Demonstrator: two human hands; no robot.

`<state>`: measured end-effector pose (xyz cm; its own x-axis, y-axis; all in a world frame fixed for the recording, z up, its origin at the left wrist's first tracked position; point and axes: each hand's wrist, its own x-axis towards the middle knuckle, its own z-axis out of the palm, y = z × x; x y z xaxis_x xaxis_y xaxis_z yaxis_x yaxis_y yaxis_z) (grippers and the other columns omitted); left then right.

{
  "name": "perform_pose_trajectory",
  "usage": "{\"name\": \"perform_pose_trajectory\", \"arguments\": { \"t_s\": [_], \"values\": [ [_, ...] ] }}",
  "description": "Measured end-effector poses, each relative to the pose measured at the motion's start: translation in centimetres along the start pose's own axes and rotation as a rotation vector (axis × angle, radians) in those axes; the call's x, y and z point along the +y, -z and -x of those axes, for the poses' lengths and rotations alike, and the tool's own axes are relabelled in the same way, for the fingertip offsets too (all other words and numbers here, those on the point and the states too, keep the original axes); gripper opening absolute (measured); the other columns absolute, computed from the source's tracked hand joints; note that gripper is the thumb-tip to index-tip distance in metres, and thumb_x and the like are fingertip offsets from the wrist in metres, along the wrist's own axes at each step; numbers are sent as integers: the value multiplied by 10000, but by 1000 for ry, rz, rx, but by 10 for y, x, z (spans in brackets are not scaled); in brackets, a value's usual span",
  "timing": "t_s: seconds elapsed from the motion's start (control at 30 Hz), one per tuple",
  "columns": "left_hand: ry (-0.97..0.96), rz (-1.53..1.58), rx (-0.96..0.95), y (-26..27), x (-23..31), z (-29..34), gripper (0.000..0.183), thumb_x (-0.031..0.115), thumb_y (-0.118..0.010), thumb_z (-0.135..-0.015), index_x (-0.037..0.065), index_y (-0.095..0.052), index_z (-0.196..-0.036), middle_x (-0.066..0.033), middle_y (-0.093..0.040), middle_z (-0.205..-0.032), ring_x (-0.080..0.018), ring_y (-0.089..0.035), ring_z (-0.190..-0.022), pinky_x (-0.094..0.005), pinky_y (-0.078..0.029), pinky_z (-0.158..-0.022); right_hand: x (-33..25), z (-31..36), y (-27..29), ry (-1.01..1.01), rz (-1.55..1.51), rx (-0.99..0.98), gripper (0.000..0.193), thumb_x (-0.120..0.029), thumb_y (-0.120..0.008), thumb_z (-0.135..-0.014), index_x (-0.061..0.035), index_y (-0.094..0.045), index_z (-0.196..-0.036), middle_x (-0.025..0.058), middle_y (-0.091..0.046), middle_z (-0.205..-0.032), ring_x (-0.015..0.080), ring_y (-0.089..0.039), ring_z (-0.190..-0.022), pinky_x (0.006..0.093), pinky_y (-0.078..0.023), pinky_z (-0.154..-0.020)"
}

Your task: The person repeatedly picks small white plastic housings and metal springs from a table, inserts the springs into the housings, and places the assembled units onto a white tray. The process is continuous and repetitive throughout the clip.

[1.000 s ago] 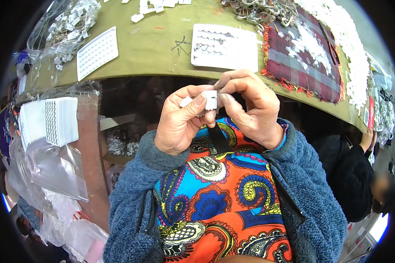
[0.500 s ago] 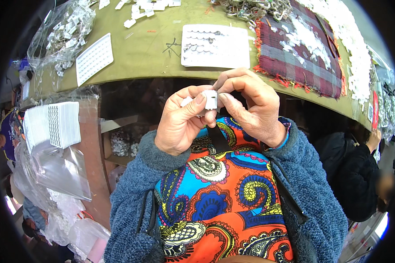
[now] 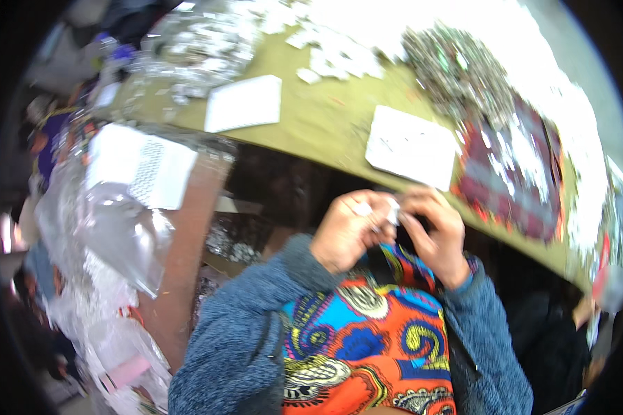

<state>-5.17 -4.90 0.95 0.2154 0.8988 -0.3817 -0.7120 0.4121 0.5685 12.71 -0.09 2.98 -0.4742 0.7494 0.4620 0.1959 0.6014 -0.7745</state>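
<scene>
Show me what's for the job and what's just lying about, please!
Seems part of the job:
small white piece
left hand, holding it
right hand, fingertips at it
white tray just beyond, perhaps

Probably just lying about:
tangled grey heap
clear plastic bag
pink object at lower left, blurred

A small white piece (image 3: 393,211) is gleaming at the fingertips of the left hand (image 3: 347,233), around two o'clock from its palm, its outline blurring. The right hand (image 3: 443,237) is bordering it at three o'clock. A white patch (image 3: 362,208) is showing at nine o'clock, among the left fingers; blur is hiding whether both are joining.
</scene>
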Motion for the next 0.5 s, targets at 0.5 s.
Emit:
{"name": "perform_pose_trajectory", "arguments": {
  "t_s": [0.5],
  "values": [
    [-409, -457, 56, -22, 38, 32, 256, 6, -710, -878, -21, -585, -1099, -54, -649, -817, -99, -627, -635, -245, -548, -565, -22, 33, 2, -16, 40, 37, 148, 81, -678, -798, 24, -655, -933, 138, -658, -975, 251, -664, -821, 310, -524, -718]
  ]
}}
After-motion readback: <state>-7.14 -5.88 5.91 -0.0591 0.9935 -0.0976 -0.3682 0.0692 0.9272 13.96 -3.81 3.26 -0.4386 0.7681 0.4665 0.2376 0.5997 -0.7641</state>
